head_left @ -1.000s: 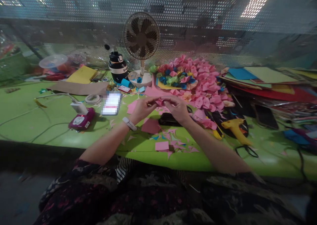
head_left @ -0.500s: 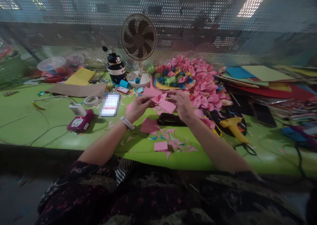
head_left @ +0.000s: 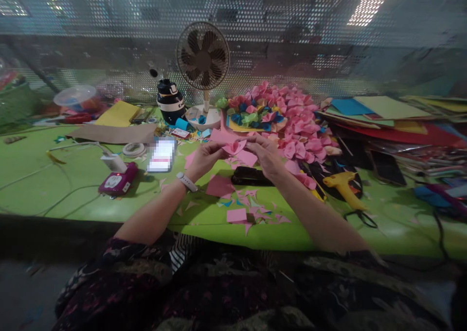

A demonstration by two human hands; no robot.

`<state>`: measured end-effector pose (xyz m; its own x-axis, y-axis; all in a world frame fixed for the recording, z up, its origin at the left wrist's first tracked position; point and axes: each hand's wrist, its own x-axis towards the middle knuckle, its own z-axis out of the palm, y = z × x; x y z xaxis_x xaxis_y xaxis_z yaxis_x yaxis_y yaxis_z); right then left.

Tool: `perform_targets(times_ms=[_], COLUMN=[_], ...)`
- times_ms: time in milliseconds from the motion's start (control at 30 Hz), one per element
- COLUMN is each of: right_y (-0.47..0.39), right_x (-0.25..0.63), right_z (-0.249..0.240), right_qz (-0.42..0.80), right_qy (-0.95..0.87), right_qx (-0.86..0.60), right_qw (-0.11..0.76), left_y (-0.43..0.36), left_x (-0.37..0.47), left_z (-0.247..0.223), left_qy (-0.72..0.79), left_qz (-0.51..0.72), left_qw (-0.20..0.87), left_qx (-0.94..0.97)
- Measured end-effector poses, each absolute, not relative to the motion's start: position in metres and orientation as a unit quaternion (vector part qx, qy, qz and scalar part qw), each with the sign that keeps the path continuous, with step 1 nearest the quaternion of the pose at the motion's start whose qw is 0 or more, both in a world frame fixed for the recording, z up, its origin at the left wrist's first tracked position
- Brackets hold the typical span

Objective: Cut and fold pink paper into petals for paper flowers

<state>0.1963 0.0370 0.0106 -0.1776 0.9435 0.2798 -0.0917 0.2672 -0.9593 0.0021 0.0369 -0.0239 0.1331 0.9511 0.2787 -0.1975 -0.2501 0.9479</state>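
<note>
A pink paper flower point(head_left: 234, 148) is held between my two hands above the green table. My left hand point(head_left: 207, 157) pinches its left edge, with a white band at the wrist. From the other side, the fingers of my right hand point(head_left: 267, 154) close on its right edge. Below it lie pink paper pieces point(head_left: 247, 158) and a pink square sheet point(head_left: 220, 186). A black stapler point(head_left: 251, 176) rests just under my right hand. Small scraps and a folded pink piece point(head_left: 237, 216) are spread nearer the table's front edge.
Behind my right hand is a large heap of pink paper flowers point(head_left: 292, 112). A yellow glue gun point(head_left: 345, 189) lies to the right, near stacked coloured paper point(head_left: 390, 108). A fan point(head_left: 203, 56), a dark bottle point(head_left: 170, 102), a lit phone point(head_left: 162, 154) and a purple power adapter point(head_left: 118, 179) stand leftward.
My right fingers have shifted slightly left and closer in around the paper flower, which has turned a little. My left hand has barely moved.
</note>
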Motion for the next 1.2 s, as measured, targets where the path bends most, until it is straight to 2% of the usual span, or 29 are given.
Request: perform_targets(times_ms=[233, 400, 633, 900, 1033, 1200], right_y=[0.043, 0.043, 0.038, 0.03, 0.027, 0.025], right_x=[0.202, 0.204, 0.203, 0.195, 0.194, 0.192], right_z=[0.011, 0.007, 0.003, 0.007, 0.006, 0.005], right_qz=[0.369, 0.229, 0.107, 0.011, 0.024, 0.122], right_qy=[-0.743, -0.816, -0.832, -0.859, -0.853, -0.829], right_qx=[-0.37, -0.386, -0.416, -0.466, -0.457, -0.431], right_qw=[0.419, 0.365, 0.352, 0.213, 0.251, 0.336], left_y=[0.041, 0.034, 0.03, 0.023, 0.017, 0.009], left_x=[-0.006, -0.008, -0.008, -0.006, -0.001, 0.007], left_z=[-0.029, -0.022, -0.016, -0.015, -0.014, -0.012], left_qy=[0.365, 0.384, 0.41, 0.427, 0.443, 0.474], left_qz=[0.522, 0.462, 0.426, 0.336, 0.35, 0.35], left_qw=[0.368, 0.261, 0.161, 0.042, 0.028, 0.025], left_qx=[0.677, 0.756, 0.79, 0.838, 0.825, 0.808])
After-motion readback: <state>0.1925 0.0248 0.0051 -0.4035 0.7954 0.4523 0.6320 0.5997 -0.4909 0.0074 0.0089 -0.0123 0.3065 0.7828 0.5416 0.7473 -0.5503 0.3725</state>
